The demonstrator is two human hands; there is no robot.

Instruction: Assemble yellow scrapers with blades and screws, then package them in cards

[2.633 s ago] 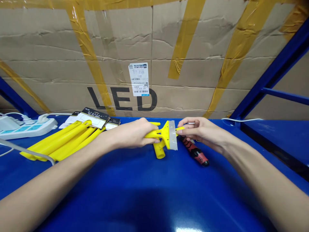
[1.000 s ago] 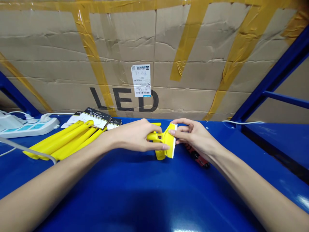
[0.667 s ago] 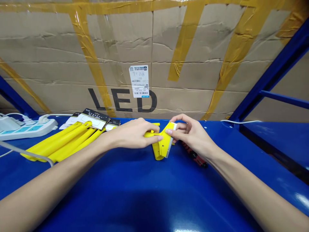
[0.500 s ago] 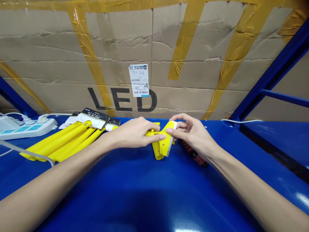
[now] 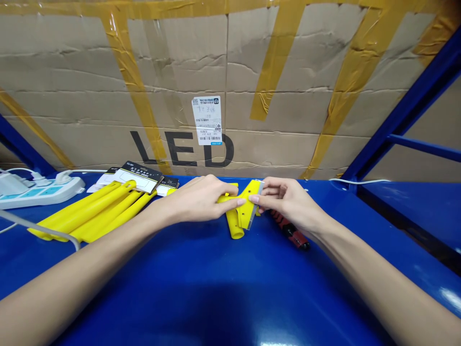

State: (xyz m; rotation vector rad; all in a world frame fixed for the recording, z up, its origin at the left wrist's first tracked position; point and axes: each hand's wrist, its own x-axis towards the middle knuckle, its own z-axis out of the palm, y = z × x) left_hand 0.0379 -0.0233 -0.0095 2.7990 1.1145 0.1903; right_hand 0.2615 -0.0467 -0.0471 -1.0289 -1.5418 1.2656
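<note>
Yellow plastic scraper head held just above the blue metal shelf, near its far edge, in front of a taped cardboard box printed "LED". The left hand is wrapped over the scraper's neck, thumb laid along the top. The right hand pinches the far end of the thin metal blade that runs along the head's edge, fingers close together. A second yellow tube piece lies on the shelf directly below the head, touching or nearly so; which, cannot be told.

Risks, as judged from this position: the fingertips of the right hand sit on or right beside the blade's edge, so a slip along its length could cut them. The left thumb tip lies near the blade as well. If the blade is loose in its slot, a sideways push could tip it out onto the shelf. Whether it is seated cannot be seen.

A red-and-black screwdriver lies under the right wrist; a lowered forearm could roll it toward the shelf's edge. To the left, well apart: a bundle of yellow handles, black printed cards, a white power strip.
</note>
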